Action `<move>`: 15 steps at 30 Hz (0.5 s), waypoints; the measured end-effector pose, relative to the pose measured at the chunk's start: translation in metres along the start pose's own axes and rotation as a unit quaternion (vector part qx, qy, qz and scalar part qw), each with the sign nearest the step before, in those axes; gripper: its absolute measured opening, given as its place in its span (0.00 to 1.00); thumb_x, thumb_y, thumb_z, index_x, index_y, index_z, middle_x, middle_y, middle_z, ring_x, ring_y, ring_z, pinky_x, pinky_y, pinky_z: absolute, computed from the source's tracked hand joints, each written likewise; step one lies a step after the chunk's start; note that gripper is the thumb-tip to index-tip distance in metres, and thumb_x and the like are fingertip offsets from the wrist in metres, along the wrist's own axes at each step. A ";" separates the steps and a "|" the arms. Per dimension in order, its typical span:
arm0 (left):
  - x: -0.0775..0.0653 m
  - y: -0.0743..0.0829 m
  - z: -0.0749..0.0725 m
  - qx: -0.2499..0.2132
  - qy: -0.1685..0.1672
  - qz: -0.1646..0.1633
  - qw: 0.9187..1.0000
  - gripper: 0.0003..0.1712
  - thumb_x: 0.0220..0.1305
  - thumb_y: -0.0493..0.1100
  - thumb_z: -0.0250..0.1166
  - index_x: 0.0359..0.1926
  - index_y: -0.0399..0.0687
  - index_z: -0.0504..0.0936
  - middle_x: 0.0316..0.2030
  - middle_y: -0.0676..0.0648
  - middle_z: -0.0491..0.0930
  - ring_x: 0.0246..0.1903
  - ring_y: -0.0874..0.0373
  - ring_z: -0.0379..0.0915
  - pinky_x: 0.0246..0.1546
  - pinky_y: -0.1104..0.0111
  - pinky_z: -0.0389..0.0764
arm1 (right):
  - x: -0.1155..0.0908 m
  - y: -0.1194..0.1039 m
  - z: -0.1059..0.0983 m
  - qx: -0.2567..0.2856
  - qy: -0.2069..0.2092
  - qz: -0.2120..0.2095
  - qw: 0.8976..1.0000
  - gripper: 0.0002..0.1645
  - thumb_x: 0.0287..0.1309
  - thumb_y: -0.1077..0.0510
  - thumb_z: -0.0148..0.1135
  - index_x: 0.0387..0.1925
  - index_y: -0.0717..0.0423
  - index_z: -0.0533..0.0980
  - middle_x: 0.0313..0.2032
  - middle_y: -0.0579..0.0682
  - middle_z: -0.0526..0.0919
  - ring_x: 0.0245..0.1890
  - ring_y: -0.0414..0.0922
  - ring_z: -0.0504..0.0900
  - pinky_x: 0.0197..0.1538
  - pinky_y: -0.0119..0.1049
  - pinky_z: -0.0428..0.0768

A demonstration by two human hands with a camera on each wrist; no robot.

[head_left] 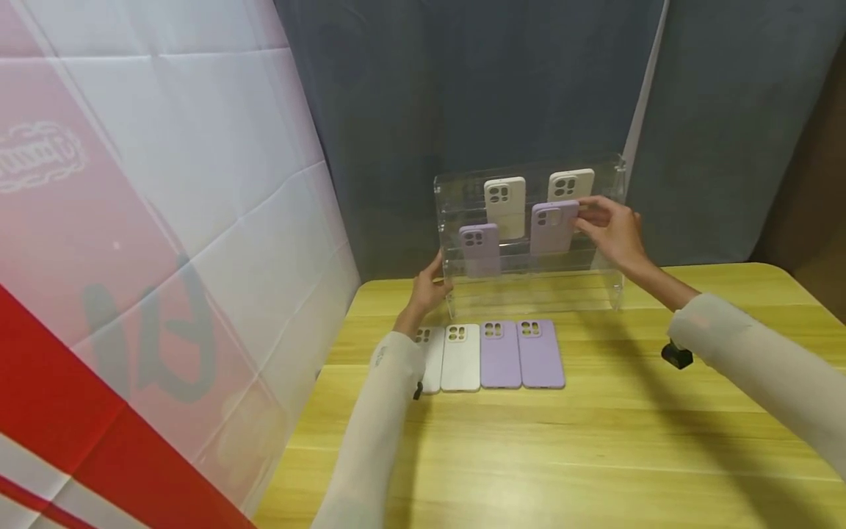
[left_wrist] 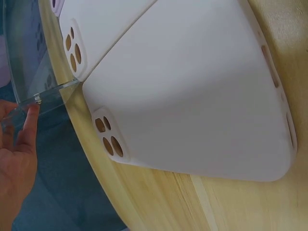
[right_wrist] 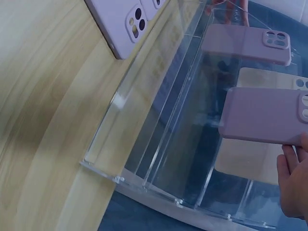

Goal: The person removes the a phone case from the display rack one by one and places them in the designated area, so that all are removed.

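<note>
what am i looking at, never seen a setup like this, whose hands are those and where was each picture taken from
There is no machine: a person works bare-handed. The wide picture comes from a camera worn on the head, looking forward and down. The other two come from cameras on the left and right wrists.

On the yellow table stands a clear tiered stand. In front of it, two white phone cases and two purple cases lie flat in a row. Two more white cases and one purple case are propped in the stand.

The right hand has its grip on another purple case, at its edge; whether the stand also supports it is hard to tell. The left hand holds the stand's left side.
</note>
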State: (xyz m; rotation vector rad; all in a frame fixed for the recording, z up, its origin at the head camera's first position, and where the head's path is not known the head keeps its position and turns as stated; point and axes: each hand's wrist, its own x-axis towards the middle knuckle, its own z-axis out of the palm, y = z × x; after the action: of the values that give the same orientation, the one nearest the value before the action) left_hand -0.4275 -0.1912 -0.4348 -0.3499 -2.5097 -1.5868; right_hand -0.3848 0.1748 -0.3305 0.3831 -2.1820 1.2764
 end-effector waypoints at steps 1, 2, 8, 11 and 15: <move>0.000 -0.001 0.000 0.002 0.001 0.004 1.000 0.53 0.62 0.20 0.62 0.82 0.57 0.56 0.75 0.36 0.64 0.60 0.35 0.78 0.53 0.59 0.88 | 0.000 -0.001 -0.001 -0.001 -0.001 -0.002 1.000 0.21 0.62 0.65 0.73 0.55 0.65 0.82 0.49 0.66 0.86 0.37 0.20 0.84 0.35 0.09 0.76; 0.000 -0.002 -0.001 0.003 0.002 0.006 1.000 0.53 0.62 0.20 0.62 0.82 0.57 0.56 0.75 0.36 0.64 0.60 0.36 0.78 0.53 0.59 0.88 | 0.000 -0.001 -0.002 -0.004 -0.002 -0.002 1.000 0.21 0.62 0.65 0.73 0.55 0.65 0.82 0.49 0.66 0.86 0.40 0.28 0.88 0.35 0.09 0.76; 0.002 -0.004 -0.003 -0.002 0.002 0.016 1.000 0.53 0.60 0.18 0.61 0.82 0.54 0.56 0.74 0.36 0.64 0.61 0.34 0.77 0.55 0.56 0.87 | -0.002 -0.004 -0.005 -0.013 -0.005 0.002 1.000 0.21 0.63 0.65 0.71 0.57 0.65 0.81 0.51 0.65 0.86 0.51 0.62 0.86 0.40 0.11 0.79; 0.003 -0.006 -0.004 0.004 0.003 0.016 1.000 0.54 0.60 0.19 0.62 0.82 0.56 0.56 0.75 0.36 0.64 0.61 0.34 0.77 0.54 0.57 0.87 | -0.003 -0.005 -0.007 -0.010 -0.005 0.006 1.000 0.21 0.63 0.64 0.71 0.58 0.64 0.81 0.51 0.65 0.86 0.51 0.62 0.86 0.42 0.13 0.81; 0.003 -0.006 -0.005 0.008 0.001 0.009 1.000 0.53 0.61 0.20 0.62 0.82 0.57 0.56 0.75 0.36 0.64 0.61 0.35 0.77 0.55 0.58 0.87 | -0.006 -0.006 -0.009 -0.012 -0.011 0.009 1.000 0.22 0.63 0.63 0.72 0.58 0.63 0.81 0.51 0.64 0.87 0.51 0.62 0.87 0.41 0.11 0.79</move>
State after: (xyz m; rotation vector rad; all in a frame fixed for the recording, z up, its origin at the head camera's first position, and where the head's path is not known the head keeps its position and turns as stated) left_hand -0.4322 -0.1978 -0.4374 -0.3694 -2.5087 -1.5592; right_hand -0.3737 0.1791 -0.3267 0.3707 -2.2220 1.2586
